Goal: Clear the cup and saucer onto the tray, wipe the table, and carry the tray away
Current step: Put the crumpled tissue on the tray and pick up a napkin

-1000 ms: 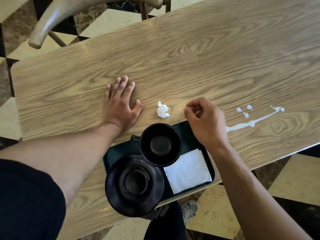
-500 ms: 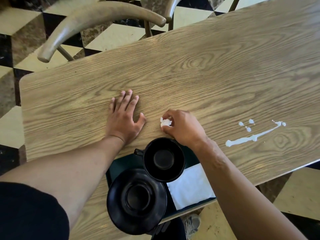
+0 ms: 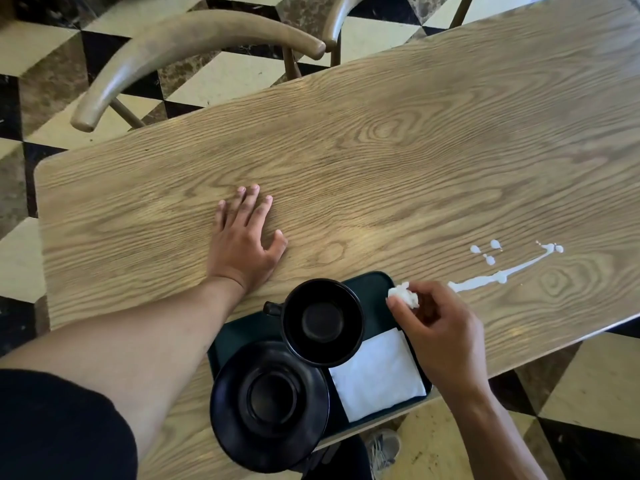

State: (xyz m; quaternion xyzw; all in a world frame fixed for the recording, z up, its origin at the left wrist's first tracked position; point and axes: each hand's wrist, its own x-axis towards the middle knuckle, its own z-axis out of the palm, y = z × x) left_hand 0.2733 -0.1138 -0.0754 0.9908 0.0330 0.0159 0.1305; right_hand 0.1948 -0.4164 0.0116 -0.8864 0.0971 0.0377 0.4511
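A dark green tray (image 3: 375, 289) lies at the near edge of the wooden table (image 3: 381, 150). On it stand a black cup (image 3: 322, 322) and a black saucer (image 3: 270, 405), side by side, with a folded white napkin (image 3: 377, 374) to their right. My right hand (image 3: 440, 330) hovers over the tray's far right corner, fingers pinched on a small crumpled white paper wad (image 3: 403, 295). My left hand (image 3: 244, 240) rests flat on the table, fingers spread, just left of the tray.
A white liquid spill (image 3: 502, 271) with a few droplets streaks the table right of the tray. A wooden chair (image 3: 194, 46) stands at the far side. Checkered floor tiles surround the table, and my shoe (image 3: 382, 448) shows below the near edge.
My right hand reached left to the paper wad on the table, pinched it, and has lifted it back over the tray's corner. The left hand stayed flat.
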